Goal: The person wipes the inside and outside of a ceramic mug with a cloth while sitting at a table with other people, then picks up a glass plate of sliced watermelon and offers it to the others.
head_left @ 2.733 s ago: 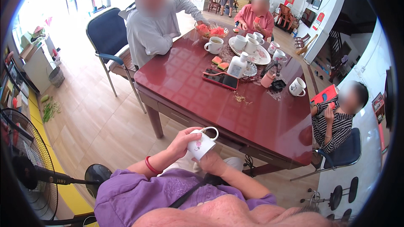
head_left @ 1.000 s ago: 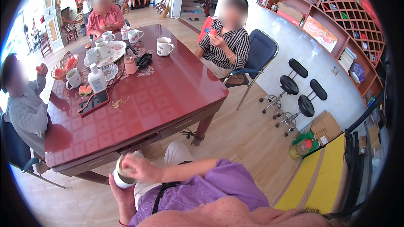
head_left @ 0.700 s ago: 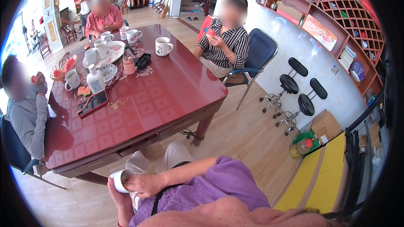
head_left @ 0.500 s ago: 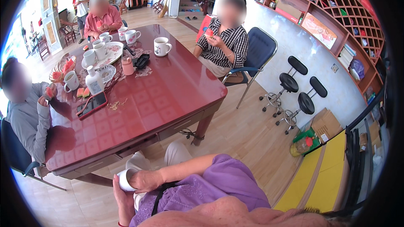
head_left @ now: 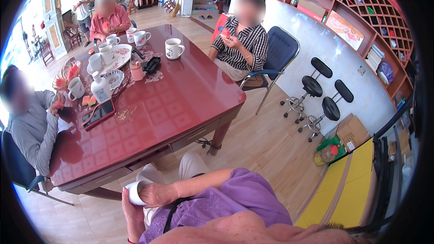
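Observation:
Over my lap I hold a white mug (head_left: 134, 193), tilted with its mouth toward my right hand. My left hand (head_left: 131, 213) is closed around its outer side. The fingers of my right hand (head_left: 158, 194) reach into the mug's mouth and are hidden there, so I cannot see whether they grip anything. Both hands are just below the near edge of the red-brown table (head_left: 158, 117), apart from it.
On the table stand several mugs (head_left: 173, 49), a floral tray (head_left: 121, 57), a white bottle (head_left: 100, 88), a phone (head_left: 99, 114) and a bowl of watermelon (head_left: 68, 76). Three people sit around it, holding watermelon. Rolling stools (head_left: 312, 86) stand at the right.
The person at the left has lowered their hands slightly, with the watermelon piece. My hands and the mug keep nearly the same place.

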The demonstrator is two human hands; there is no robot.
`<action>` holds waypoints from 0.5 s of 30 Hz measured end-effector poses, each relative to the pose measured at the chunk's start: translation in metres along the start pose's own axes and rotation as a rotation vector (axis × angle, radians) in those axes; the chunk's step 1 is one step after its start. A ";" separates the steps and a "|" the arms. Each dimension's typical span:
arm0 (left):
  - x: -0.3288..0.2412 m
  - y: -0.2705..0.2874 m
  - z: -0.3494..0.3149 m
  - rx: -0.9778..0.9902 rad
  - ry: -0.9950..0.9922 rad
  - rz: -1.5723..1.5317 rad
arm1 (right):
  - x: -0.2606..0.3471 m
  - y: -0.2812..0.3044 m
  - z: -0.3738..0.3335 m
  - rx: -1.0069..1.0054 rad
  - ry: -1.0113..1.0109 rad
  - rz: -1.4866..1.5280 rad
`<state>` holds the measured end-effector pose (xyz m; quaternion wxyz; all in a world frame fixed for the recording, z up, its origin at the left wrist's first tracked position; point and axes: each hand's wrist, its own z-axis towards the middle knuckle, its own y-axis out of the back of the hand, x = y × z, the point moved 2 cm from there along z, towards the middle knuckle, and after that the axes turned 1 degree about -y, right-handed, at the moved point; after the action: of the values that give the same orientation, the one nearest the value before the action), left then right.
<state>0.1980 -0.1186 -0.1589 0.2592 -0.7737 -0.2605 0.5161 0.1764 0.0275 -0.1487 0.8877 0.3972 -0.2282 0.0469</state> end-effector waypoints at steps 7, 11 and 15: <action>0.014 0.021 0.004 -0.045 -0.048 0.023 | 0.002 0.000 0.001 -0.001 -0.002 -0.030; 0.005 0.011 0.004 0.080 -0.056 0.003 | 0.015 0.037 0.012 0.023 -0.054 -0.015; 0.002 0.006 0.009 0.166 -0.123 0.011 | 0.029 0.051 0.030 0.003 -0.086 -0.008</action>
<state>0.1909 -0.1207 -0.1672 0.3029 -0.7178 -0.2279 0.5840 0.1778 0.0376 -0.0835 0.8767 0.4009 -0.2645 0.0265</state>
